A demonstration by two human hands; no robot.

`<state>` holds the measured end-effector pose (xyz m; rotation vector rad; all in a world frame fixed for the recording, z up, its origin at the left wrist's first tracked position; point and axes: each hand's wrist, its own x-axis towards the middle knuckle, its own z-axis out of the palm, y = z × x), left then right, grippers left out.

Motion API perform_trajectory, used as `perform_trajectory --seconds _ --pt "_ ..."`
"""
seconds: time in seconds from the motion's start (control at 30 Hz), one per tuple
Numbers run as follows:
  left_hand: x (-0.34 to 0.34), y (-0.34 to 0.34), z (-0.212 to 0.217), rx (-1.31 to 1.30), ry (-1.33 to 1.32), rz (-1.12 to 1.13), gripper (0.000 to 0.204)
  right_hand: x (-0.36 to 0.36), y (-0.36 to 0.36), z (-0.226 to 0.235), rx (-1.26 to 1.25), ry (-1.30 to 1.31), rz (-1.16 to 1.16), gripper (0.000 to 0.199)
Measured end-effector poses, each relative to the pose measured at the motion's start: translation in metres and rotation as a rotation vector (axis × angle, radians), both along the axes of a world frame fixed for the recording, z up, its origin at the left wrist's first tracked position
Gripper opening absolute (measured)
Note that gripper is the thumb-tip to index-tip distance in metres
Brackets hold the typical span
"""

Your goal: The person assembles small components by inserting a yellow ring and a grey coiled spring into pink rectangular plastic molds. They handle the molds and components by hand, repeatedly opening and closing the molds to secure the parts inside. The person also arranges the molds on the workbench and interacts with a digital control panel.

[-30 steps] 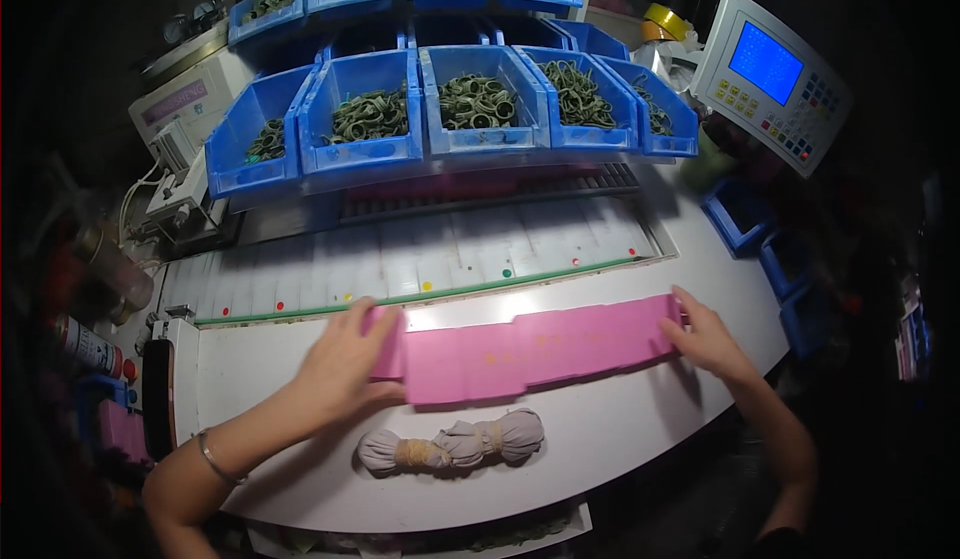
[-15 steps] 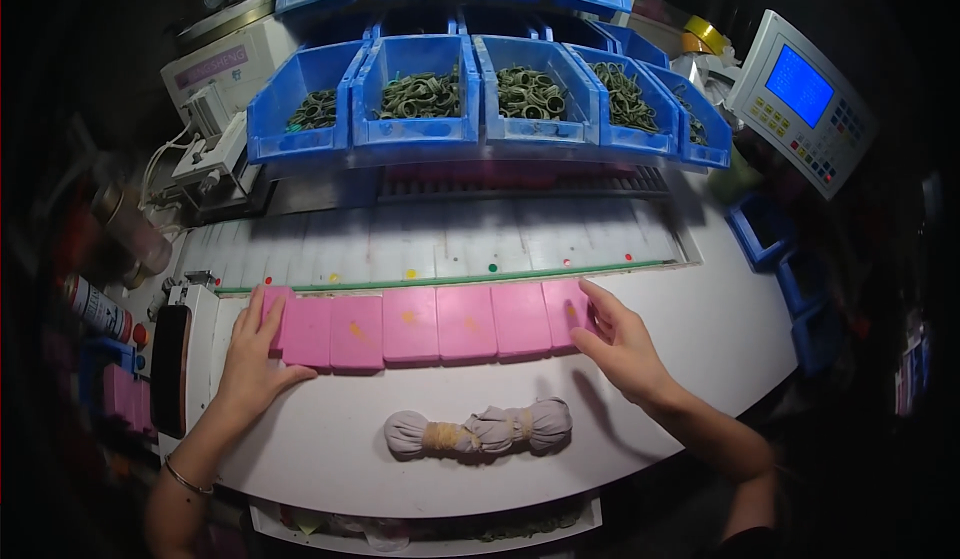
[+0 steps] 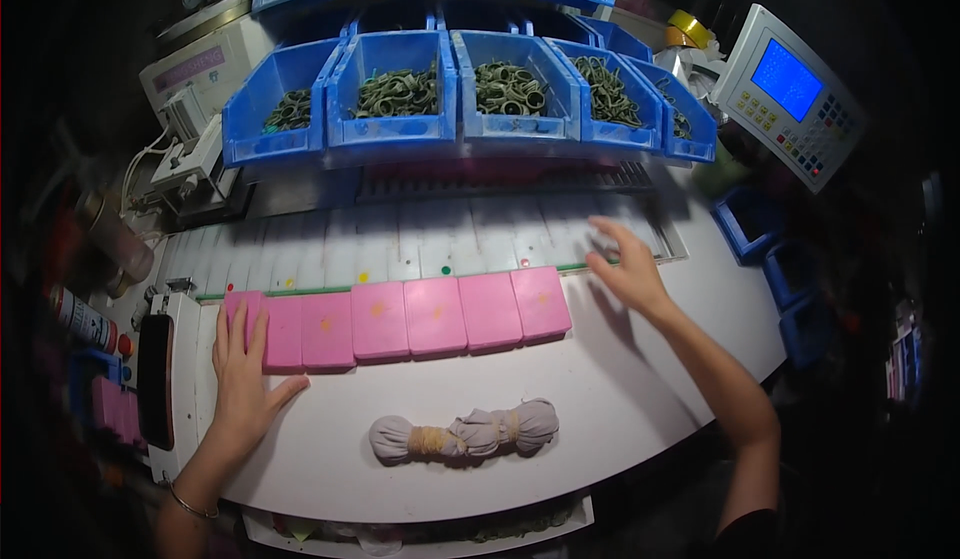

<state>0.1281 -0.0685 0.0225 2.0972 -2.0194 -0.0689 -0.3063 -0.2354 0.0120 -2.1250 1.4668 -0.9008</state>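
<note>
A row of several pink rectangular blocks (image 3: 379, 318) lies side by side on the white worktop (image 3: 330, 459), along a green strip. My left hand (image 3: 243, 364) rests with spread fingers over the leftmost pink block (image 3: 243, 308), its thumb on the worktop in front of the row. Off the row's right end, my right hand (image 3: 628, 271) hovers with its fingers apart and nothing in them. Nearer to me lies a tied grey cloth roll (image 3: 465, 433), touched by neither hand.
Blue bins (image 3: 391, 102) of dark green rings stand at the back. A keypad panel with a blue screen (image 3: 787, 80) is at the right, a phone-like black slab (image 3: 155, 384) at the left. An open drawer (image 3: 420, 536) sits under the front edge.
My right hand has let go of the row's right end and moved up and away from it. My left hand has flattened over the leftmost block. The whole view has shifted slightly.
</note>
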Motion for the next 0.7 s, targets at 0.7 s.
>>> perform_trajectory --seconds 0.7 --pt "-0.02 0.011 -0.013 0.001 -0.011 -0.17 0.083 0.001 -0.176 0.034 -0.005 0.865 -0.028 0.048"
